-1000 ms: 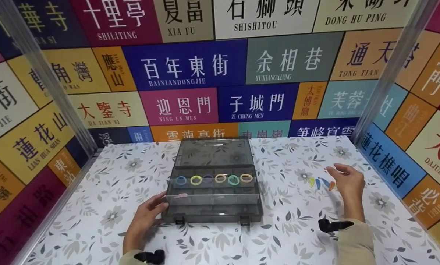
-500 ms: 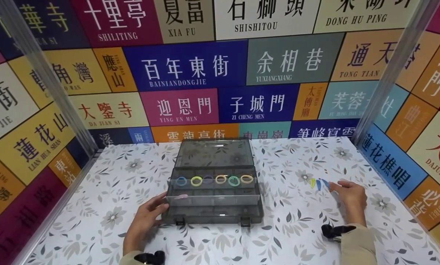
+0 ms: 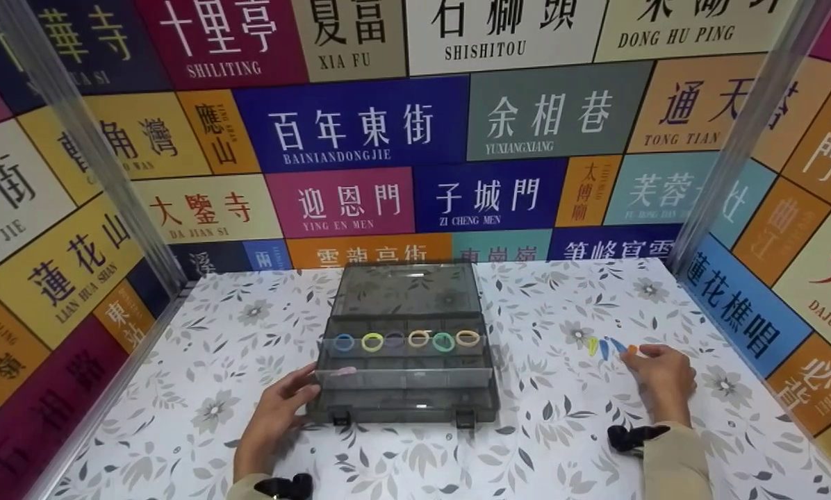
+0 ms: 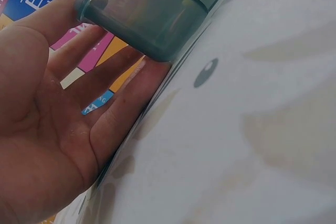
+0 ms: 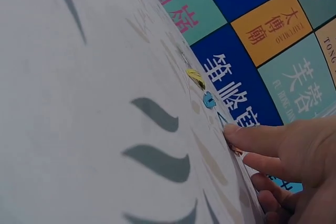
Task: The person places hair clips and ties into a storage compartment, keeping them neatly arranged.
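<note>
A dark translucent compartment box (image 3: 405,399) stands with its lid raised. Several coloured hair ties, among them a green one (image 3: 443,342), line its upper row, and a small pink piece (image 3: 347,371) lies in front of them. My left hand (image 3: 283,410) touches the box's left side with extended fingers, its thumb at the edge in the left wrist view. On the table to the right, my right hand (image 3: 665,378) pinches a small orange hair clip (image 3: 633,348) between thumb and forefinger. Beside it lie a yellow clip (image 3: 593,346) and two blue clips (image 3: 604,348).
Two tiny brown bits (image 3: 618,322) lie behind the clips. A white floral cloth (image 3: 499,451) covers the table. Sign-printed walls (image 3: 360,125) close off the back and both sides.
My right hand has moved from near the brown bits toward me, onto the orange clip, whose top now shows past the fingertips. My left hand has stayed at the box.
</note>
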`<state>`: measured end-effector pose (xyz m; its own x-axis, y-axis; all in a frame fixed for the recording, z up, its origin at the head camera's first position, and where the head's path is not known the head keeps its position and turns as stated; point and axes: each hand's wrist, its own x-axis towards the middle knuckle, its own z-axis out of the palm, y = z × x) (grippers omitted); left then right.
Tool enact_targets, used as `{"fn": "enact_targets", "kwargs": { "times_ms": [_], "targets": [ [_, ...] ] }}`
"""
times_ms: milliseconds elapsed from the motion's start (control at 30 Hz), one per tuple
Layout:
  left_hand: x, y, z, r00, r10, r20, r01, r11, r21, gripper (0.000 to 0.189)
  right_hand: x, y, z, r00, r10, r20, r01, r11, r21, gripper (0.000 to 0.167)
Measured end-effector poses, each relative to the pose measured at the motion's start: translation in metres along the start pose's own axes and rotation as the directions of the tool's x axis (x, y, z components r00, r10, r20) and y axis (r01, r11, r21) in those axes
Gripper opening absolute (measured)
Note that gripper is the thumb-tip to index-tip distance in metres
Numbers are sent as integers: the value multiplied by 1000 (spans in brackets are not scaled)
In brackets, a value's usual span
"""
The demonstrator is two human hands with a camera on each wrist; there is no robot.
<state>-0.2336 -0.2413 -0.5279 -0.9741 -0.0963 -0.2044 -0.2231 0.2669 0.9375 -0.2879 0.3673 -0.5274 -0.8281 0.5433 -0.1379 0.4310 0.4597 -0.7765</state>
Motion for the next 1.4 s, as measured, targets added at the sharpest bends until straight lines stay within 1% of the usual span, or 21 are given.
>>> {"fn": "enact_targets", "kwargs": {
  "times_ms": [167, 333, 400, 533, 633, 767, 867, 933, 1100, 1200, 1400],
  "targets": [
    [2, 0, 1, 1000, -17, -7, 17, 1000, -17, 50, 3, -1, 0, 998, 58, -13, -58, 998, 25, 47],
    [3, -1, 0, 1000, -28, -2, 28, 999, -31, 50, 6, -1, 0, 997, 63, -44, -62, 998, 24, 37],
    [3, 0, 0, 999, -34, 0, 34, 999, -30, 51, 7, -1, 0, 997, 67, -47, -66, 998, 23, 37],
    [3, 0, 0, 999, -47, 0, 47, 999, -21, 52, 9, -1, -1, 996, 90, -29, -89, 996, 30, 41],
    [3, 0, 0, 999, -48, 1, 48, 999, -17, 52, 10, -2, -1, 994, 105, -15, -104, 994, 46, 40],
    [3, -2, -1, 1000, -15, 7, 15, 1000, -22, 52, 10, -1, 0, 995, 100, -12, -100, 994, 52, 35],
    [2, -4, -2, 1000, 19, 14, -18, 1000, -25, 52, 8, -1, -1, 997, 72, -33, -72, 997, 21, 34],
    [2, -4, -2, 999, 27, 18, -26, 999, -28, 52, 6, -1, -1, 997, 59, -45, -59, 998, 3, 35],
    [3, -3, -1, 1000, 8, 12, -8, 999, -31, 51, 5, -3, -3, 998, 50, -49, -51, 999, -16, 40],
    [4, -3, -1, 1000, -8, 10, 8, 999, -34, 51, 4, -4, -4, 998, 57, -40, -58, 998, -19, 40],
    [5, -4, -1, 1000, -24, 17, 24, 999, -49, 52, 5, -9, -5, 997, 69, -30, -68, 997, 20, 38]
  ]
}}
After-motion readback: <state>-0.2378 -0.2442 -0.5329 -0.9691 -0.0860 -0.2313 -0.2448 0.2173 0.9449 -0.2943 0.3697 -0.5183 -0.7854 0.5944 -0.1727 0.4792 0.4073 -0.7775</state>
